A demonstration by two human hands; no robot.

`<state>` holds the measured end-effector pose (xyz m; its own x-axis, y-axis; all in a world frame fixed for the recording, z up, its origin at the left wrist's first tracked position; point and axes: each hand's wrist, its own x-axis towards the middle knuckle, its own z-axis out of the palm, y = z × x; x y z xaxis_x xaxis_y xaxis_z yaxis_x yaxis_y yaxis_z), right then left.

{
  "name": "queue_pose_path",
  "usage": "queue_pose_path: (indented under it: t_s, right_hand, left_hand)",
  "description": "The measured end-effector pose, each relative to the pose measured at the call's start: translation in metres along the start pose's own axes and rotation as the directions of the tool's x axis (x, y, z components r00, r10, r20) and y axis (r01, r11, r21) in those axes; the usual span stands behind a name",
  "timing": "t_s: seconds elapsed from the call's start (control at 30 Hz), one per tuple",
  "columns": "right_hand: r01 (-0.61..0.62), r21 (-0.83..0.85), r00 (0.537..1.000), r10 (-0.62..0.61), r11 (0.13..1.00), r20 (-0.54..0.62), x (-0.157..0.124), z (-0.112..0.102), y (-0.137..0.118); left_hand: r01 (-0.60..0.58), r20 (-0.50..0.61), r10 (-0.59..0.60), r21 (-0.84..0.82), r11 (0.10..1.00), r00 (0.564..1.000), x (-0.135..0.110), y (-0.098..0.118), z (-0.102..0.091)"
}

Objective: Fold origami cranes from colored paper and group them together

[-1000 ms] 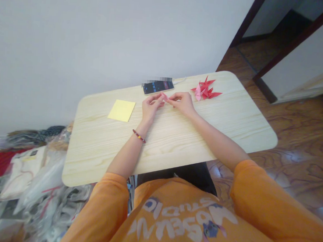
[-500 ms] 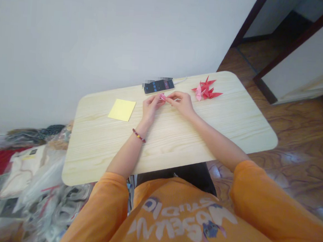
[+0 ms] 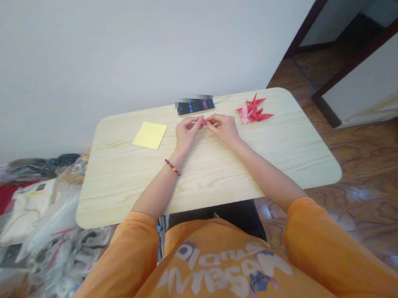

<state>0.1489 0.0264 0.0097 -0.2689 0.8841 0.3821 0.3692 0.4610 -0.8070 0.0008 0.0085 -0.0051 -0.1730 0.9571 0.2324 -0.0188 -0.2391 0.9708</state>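
Observation:
Between my two hands is a small piece of folded pink paper (image 3: 203, 121), mostly covered by the fingers. My left hand (image 3: 187, 129) pinches its left side, thumb and fingers pressed together. On the other side, my right hand (image 3: 223, 125) grips the paper between thumb and forefinger. Both hands are just above the table, in front of the phone (image 3: 195, 106). To the right lies a cluster of red folded paper cranes (image 3: 257, 114) with a pink paper crane (image 3: 244, 114) among them. A yellow square of paper (image 3: 150, 135) lies to the left of my left hand.
The light wooden table (image 3: 122, 180) has rounded corners and stands against a white wall (image 3: 141, 40). A white cable (image 3: 222, 99) runs from the phone. Bags and clothes (image 3: 44, 220) are heaped on the floor at the left; a doorway is at the upper right.
My left hand has turned slightly, and its thumb has shifted right over the pink paper, showing less of it. The right hand has barely moved. Other things stay put.

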Motion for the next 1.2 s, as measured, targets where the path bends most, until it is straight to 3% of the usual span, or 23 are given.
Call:
queue_pose_path:
  t_s: [0.13,0.27,0.57,0.67,0.83,1.0,1.2]
  right_hand:
    - [0.021,-0.094,1.0,-0.02,0.995,0.012,-0.002,0.0,-0.004]
    - [0.001,-0.067,1.0,-0.001,0.998,-0.011,-0.003,0.002,-0.006]
    - [-0.17,0.325,0.976,0.204,0.93,-0.071,0.003,0.012,0.004]
    - [-0.207,0.372,0.966,0.249,0.905,-0.068,0.004,0.014,0.005]
    - [-0.151,0.268,0.977,0.186,0.951,-0.107,-0.001,0.013,-0.004]
    - [-0.036,0.085,0.997,0.041,0.996,-0.062,-0.006,0.009,-0.014]
    - [0.034,-0.016,0.998,-0.035,0.999,-0.048,-0.007,0.007,-0.014]
  left_hand:
    - [-0.139,0.003,0.14,0.175,0.975,0.99,-0.004,0.005,0.001]
    - [-0.174,0.021,0.173,0.225,0.959,0.985,-0.008,0.01,0.002]
    - [-0.051,-0.084,0.055,0.051,0.997,0.995,0.0,-0.004,0.0]
    - [-0.038,-0.113,0.041,0.03,0.999,0.993,0.0,-0.005,0.0]
    - [-0.046,-0.1,0.051,0.052,0.998,0.994,-0.004,0.003,0.004]
    - [-0.055,-0.089,0.06,0.065,0.996,0.994,-0.006,0.008,0.004]
    - [-0.084,-0.091,0.093,0.104,0.991,0.992,-0.006,0.006,0.002]
